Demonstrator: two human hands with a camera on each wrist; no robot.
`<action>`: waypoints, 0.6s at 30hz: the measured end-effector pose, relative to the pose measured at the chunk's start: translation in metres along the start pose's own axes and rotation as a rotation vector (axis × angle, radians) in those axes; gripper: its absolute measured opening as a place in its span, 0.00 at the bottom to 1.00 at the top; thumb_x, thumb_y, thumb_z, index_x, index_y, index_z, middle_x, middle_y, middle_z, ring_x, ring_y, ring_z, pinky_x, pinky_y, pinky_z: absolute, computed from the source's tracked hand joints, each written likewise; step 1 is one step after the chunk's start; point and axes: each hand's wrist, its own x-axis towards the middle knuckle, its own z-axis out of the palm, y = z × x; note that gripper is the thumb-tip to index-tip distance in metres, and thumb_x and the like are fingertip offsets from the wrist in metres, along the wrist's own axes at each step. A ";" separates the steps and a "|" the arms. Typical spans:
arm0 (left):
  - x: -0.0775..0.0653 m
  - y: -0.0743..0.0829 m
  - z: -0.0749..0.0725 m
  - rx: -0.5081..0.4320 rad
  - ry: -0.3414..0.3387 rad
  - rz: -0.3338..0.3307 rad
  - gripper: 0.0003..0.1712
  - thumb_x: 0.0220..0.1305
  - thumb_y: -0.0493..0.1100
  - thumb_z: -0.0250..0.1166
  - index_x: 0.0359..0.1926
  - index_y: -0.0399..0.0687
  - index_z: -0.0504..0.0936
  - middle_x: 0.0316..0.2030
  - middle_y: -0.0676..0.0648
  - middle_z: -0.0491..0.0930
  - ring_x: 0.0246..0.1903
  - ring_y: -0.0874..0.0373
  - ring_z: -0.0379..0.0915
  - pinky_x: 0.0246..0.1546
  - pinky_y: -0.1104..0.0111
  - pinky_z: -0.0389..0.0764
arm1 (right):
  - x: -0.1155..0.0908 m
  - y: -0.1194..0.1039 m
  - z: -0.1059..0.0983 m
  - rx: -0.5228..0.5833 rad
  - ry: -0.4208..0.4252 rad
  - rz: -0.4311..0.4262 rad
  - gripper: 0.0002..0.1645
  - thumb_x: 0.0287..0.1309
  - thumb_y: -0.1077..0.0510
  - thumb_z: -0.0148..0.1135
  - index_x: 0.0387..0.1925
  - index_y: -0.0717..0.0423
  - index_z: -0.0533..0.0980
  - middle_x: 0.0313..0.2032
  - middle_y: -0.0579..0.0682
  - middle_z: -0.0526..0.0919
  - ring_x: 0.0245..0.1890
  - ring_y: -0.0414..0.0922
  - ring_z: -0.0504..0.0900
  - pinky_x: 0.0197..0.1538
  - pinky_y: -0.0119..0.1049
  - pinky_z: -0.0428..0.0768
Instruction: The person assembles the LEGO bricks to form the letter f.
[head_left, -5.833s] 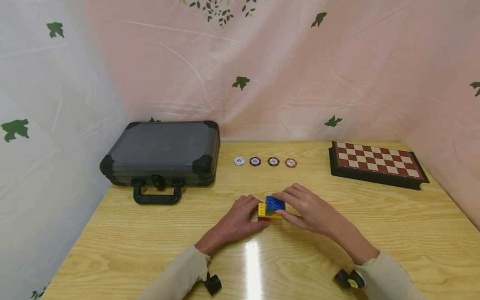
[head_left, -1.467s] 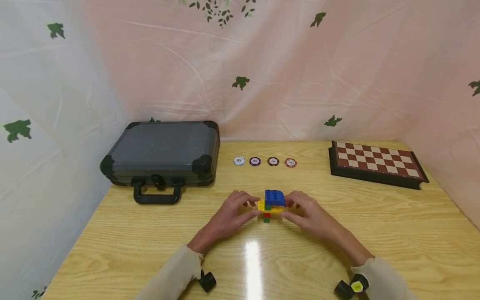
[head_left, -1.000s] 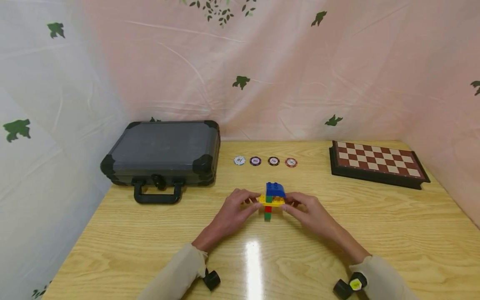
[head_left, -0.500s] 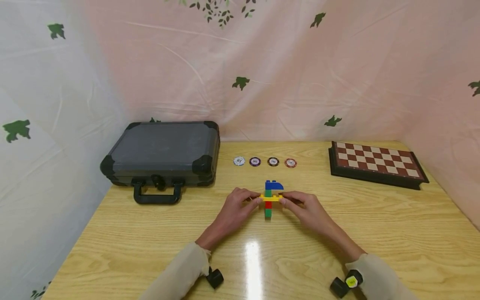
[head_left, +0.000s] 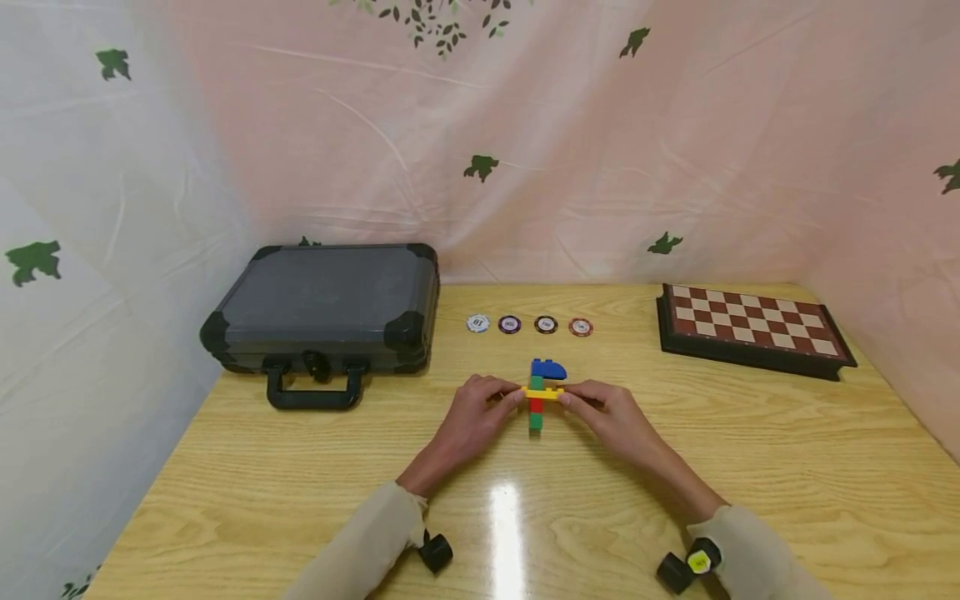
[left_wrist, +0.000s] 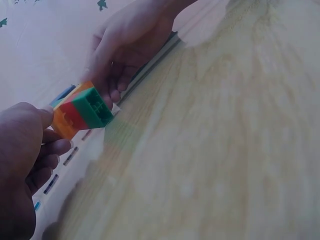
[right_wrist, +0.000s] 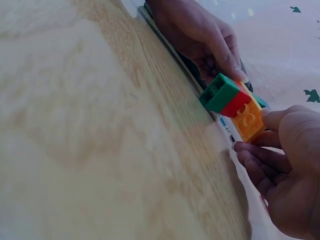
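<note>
A small toy-brick build is held between the two hands in the head view. From the top it has a blue curved brick [head_left: 549,369], a green brick [head_left: 536,382], a long yellow brick [head_left: 543,395], a red brick [head_left: 536,406] and a lower green brick [head_left: 536,422]. The left hand [head_left: 468,421] pinches the yellow brick's left end; the right hand [head_left: 618,423] pinches its right end. Both wrist views show the hollow underside of the lower green brick [left_wrist: 98,108], raised off the table. In the right wrist view, the yellow brick's [right_wrist: 248,123] underside shows too.
A grey case [head_left: 330,292] with a black handle stands at the back left. Several poker chips [head_left: 546,325] lie in a row behind the hands. A folded checkered board [head_left: 753,325] sits at the back right. A pink cloth [head_left: 555,200] hangs behind the wooden table [head_left: 300,500].
Earlier, the right hand held the blue brick on top while the left steadied the build. Since then both hands have moved to the yellow brick's ends, lifting and tilting the build into side view.
</note>
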 end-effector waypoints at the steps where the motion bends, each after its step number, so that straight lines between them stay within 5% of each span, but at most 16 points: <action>1: 0.000 0.000 0.000 0.001 0.000 -0.001 0.15 0.76 0.47 0.63 0.51 0.43 0.88 0.44 0.49 0.87 0.43 0.56 0.75 0.48 0.59 0.75 | 0.000 0.000 0.000 -0.002 0.004 0.002 0.14 0.74 0.56 0.61 0.51 0.59 0.86 0.44 0.48 0.88 0.43 0.45 0.82 0.46 0.36 0.80; 18: 0.003 0.001 0.002 0.019 -0.016 -0.055 0.17 0.78 0.49 0.60 0.51 0.42 0.89 0.45 0.48 0.87 0.44 0.55 0.77 0.50 0.58 0.76 | 0.005 -0.003 0.002 -0.091 0.019 0.022 0.13 0.74 0.58 0.61 0.48 0.60 0.88 0.44 0.51 0.86 0.43 0.47 0.81 0.50 0.48 0.80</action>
